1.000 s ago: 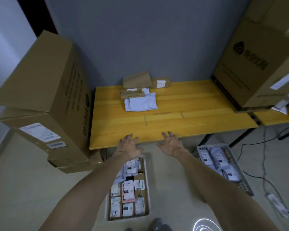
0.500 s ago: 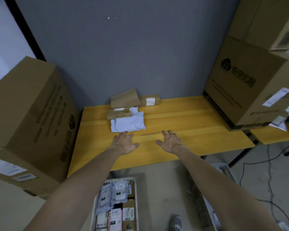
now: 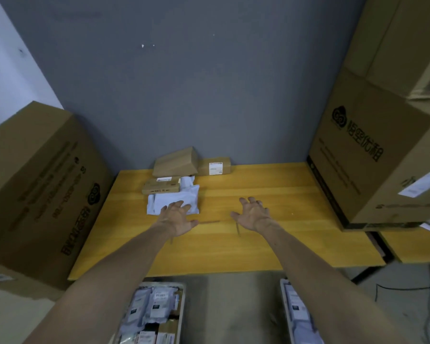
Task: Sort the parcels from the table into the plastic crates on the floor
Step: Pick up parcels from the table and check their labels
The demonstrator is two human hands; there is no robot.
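A white poly mailer [image 3: 186, 197] lies on the yellow wooden table [image 3: 271, 234] near its back left. My left hand [image 3: 176, 217] reaches over its near edge with fingers spread, holding nothing. My right hand [image 3: 252, 214] hovers open above bare table to the right. Behind the mailer lie a flat brown box [image 3: 160, 186], a tilted brown box [image 3: 176, 161] and a small labelled box [image 3: 215, 166] by the wall. Two crates stand on the floor below: the left crate [image 3: 181, 306] holds several parcels, and the right crate [image 3: 284, 306] holds white mailers.
A large cardboard carton [image 3: 37, 194] stands left of the table. Stacked cartons [image 3: 377, 155] occupy the table's right end. A grey wall [image 3: 196, 83] backs the table. A black cable [image 3: 407, 286] runs over the floor at right.
Both hands moved forward from the table's front edge toward the parcels. My left hand now reaches the white mailer. The view tilted up, so the crates slid to the bottom edge.
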